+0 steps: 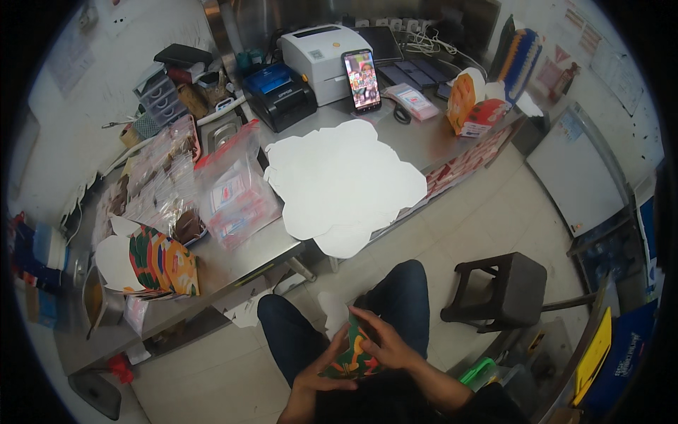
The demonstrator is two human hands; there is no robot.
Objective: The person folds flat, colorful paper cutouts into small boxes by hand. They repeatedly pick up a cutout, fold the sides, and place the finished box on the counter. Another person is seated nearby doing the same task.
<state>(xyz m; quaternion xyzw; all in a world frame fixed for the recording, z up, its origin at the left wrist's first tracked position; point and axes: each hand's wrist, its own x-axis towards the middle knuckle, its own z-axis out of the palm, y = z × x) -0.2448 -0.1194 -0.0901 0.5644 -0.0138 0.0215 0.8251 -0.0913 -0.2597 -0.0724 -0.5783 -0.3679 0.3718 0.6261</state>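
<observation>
Above my lap I hold a paper food box [351,359], printed green with orange, yellow and red shapes, a white rounded flap standing up on its far side. My left hand [316,376] grips its lower left part. The fingers of my right hand [385,344] press on its right side. On the steel table in front lies a pile of flat white box blanks [346,180] with scalloped edges. A row of nested printed boxes [161,261] stands at the table's left end. More folded boxes [474,106] sit at the far right.
The steel table [261,247] also bears a clear zip bag of packets [236,198], plastic-wrapped items [152,177], a black printer [279,95], a white printer [321,60] and a propped phone [362,81]. A dark plastic stool [498,290] stands to my right.
</observation>
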